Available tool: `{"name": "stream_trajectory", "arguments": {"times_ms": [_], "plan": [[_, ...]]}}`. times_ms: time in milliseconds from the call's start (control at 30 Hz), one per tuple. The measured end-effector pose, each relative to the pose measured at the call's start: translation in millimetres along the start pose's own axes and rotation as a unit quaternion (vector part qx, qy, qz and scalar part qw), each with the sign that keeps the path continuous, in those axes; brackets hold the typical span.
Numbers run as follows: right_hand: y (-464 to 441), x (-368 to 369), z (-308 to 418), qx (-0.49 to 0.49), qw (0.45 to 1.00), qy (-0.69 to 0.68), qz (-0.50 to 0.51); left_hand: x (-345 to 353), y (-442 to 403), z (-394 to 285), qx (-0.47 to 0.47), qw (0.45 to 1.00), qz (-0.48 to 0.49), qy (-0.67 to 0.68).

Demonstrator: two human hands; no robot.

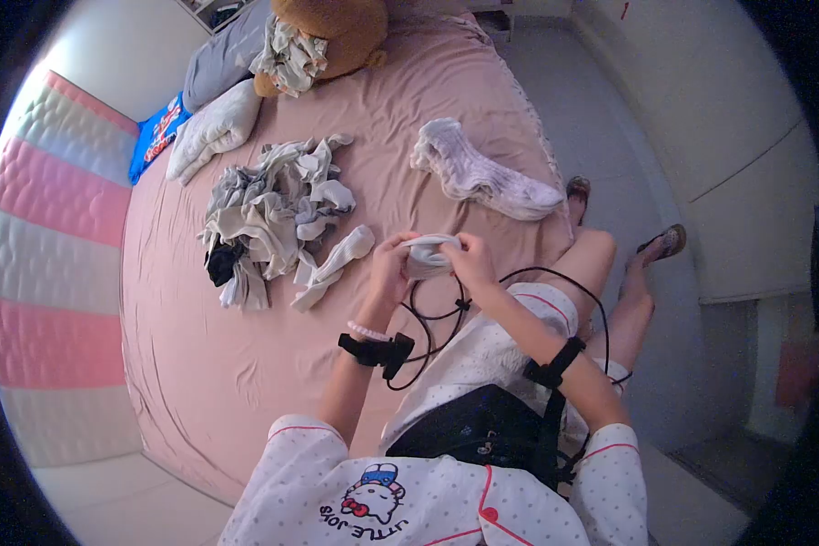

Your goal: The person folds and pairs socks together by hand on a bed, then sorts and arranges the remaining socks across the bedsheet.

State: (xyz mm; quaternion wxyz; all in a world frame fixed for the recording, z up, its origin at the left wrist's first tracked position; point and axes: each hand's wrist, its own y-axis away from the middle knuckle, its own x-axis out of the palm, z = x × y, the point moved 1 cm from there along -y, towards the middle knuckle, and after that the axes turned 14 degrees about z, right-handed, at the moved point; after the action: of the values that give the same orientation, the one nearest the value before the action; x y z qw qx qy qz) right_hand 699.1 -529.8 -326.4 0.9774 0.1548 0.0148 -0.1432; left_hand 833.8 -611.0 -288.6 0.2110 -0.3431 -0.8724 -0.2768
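Between both hands, above the bed's near edge, is a light grey-white sock, bunched up with its opening toward the top. My left hand grips its left side, fingers closed on the cloth. On the other side my right hand pinches the sock's edge. Just left of my left hand lies a single whitish sock. Farther left is a loose heap of white, grey and black socks. Beyond my right hand rests a thick fluffy white-pink sock bundle.
The bed has a wrinkled pink sheet. A brown plush toy with a crumpled cloth sits at the far end, near a white pillow. A black cable loops below my hands. A padded headboard stands left.
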Motion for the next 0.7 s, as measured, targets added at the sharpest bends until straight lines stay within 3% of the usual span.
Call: {"name": "stream_trajectory", "arguments": {"times_ms": [33, 67, 133, 233, 367, 433, 467, 533, 567, 667, 700], "plan": [[-1.3, -2.9, -3.2, -0.024, 0.997, 0.025, -0.066, 14.5, 9.0, -5.3, -0.04, 0.998, 0.004, 0.05], [-5.0, -1.0, -10.5, -0.024, 0.997, 0.025, -0.066, 18.1, 10.0, -3.8, -0.04, 0.998, 0.004, 0.05], [-11.3, 5.8, -19.0, -0.029, 0.977, -0.209, -0.028, 23.2, 10.9, -2.8, 0.041, 0.96, -0.016, -0.275], [-11.7, 8.1, -15.9, -0.022, 0.947, -0.319, -0.012, 19.8, 4.7, 6.0, 0.107, 0.951, -0.019, -0.291], [2.9, -3.0, 8.2, -0.043, 0.942, -0.331, 0.026, 6.5, -1.9, 5.0, 0.072, 0.959, 0.017, -0.273], [17.9, 3.1, 23.6, -0.045, 0.891, -0.442, 0.095, -6.0, -8.6, 2.7, 0.077, 0.944, -0.037, -0.318], [20.0, 7.4, 23.4, -0.044, 0.891, -0.441, 0.095, -3.4, -7.3, 5.4, 0.077, 0.945, -0.037, -0.317], [22.5, 17.3, 25.1, -0.03, 0.928, -0.318, 0.191, 5.8, 0.4, 7.7, 0.169, 0.852, -0.081, -0.489], [20.4, 13.8, 26.4, -0.03, 0.927, -0.32, 0.191, 6.0, 3.9, 6.8, 0.168, 0.851, -0.082, -0.49], [6.2, -9.1, 20.7, -0.032, 0.953, -0.219, 0.209, 9.4, 14.9, 6.4, 0.086, 0.882, -0.033, -0.463], [-1.7, -14.6, 11.9, -0.056, 0.956, -0.209, 0.197, 13.2, 18.6, 4.7, 0.057, 0.948, 0.027, -0.313]]}}
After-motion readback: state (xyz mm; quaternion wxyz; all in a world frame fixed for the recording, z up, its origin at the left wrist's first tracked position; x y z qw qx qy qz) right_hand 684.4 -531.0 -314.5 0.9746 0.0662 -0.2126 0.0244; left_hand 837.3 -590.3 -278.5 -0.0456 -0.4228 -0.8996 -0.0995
